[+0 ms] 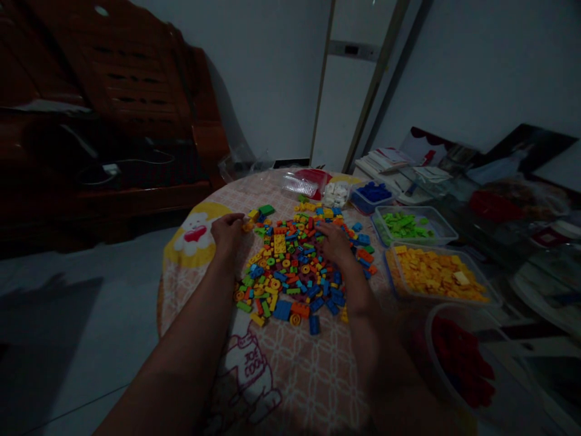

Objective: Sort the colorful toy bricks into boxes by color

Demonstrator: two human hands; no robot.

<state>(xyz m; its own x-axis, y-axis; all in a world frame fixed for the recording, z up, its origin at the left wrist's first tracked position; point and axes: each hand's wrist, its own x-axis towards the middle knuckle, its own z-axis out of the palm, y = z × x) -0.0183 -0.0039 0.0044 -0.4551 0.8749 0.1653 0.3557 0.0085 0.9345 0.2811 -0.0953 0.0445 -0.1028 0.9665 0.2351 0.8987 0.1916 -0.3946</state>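
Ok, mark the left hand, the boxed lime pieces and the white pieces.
Left hand [226, 234]: head view, back of hand.
Boxed lime pieces [403, 225]: head view, heap's middle.
White pieces [336, 194]: head view, heap's middle.

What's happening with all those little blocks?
Someone has both hands over a round table with a patterned cloth. A big mixed pile of colourful toy bricks is spread out in the middle. The left hand is at the pile's left edge, by some yellow bricks, and the right hand reaches into the upper right part. On the right, tubs hold bricks by colour: blue, light green, yellow and red.
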